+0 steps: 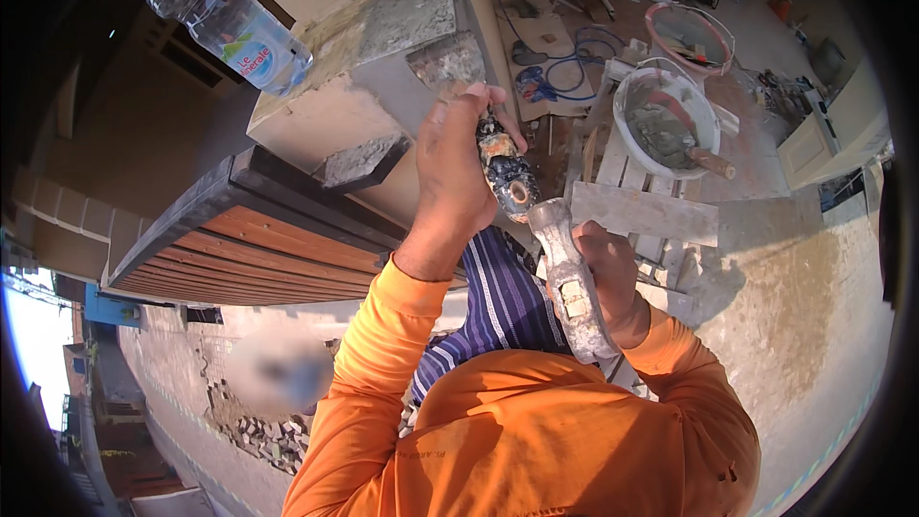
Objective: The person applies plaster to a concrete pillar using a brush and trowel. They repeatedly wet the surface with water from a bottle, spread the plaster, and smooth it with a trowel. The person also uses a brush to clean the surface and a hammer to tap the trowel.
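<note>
My left hand (452, 158) is closed round the black and orange, plaster-caked handle of a scraper (507, 172). Its wide, dirty blade lies against the face of a grey concrete pillar (388, 77). In my right hand (610, 268) is a worn hammer (574, 302), gripped near its head; most of its handle is hidden. One end of the hammer head touches or nearly touches the butt of the scraper handle. A clear plastic bottle (225, 24) with a blue cap stands on the ledge beside the pillar.
A slatted wooden panel with a dark frame (258, 239) sits left of my legs. To the right, a white bucket of mortar (627, 124) holds a wooden-handled tool, near boards (641, 213). Behind are a reddish bucket (661, 14) and a blue cord (579, 62). Broken pavers (273, 440) lie lower left.
</note>
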{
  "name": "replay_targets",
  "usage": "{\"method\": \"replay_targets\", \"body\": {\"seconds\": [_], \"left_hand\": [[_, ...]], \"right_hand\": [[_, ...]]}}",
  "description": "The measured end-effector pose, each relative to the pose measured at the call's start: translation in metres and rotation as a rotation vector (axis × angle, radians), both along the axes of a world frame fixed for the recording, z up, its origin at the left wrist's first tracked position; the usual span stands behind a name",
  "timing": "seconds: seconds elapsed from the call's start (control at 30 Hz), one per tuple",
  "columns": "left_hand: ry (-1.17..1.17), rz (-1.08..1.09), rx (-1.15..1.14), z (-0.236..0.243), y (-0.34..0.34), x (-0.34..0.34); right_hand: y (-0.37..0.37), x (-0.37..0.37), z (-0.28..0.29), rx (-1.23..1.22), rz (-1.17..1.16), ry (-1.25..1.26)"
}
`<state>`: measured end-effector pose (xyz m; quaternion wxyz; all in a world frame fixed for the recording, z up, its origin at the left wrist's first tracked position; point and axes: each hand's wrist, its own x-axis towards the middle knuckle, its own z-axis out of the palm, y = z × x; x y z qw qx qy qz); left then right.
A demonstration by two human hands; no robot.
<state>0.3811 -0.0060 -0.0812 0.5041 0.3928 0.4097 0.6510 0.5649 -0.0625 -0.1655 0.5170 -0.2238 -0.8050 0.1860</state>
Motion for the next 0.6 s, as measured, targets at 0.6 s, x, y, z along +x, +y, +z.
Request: {"method": "replay_targets", "body": {"seconds": [0.6], "left_hand": [[-0.058, -0.016, -0.013, 0.002, 0.004, -0.002]], "right_hand": [[0.005, -0.001, -0.012, -0.025, 0.018, 0.017]]}}
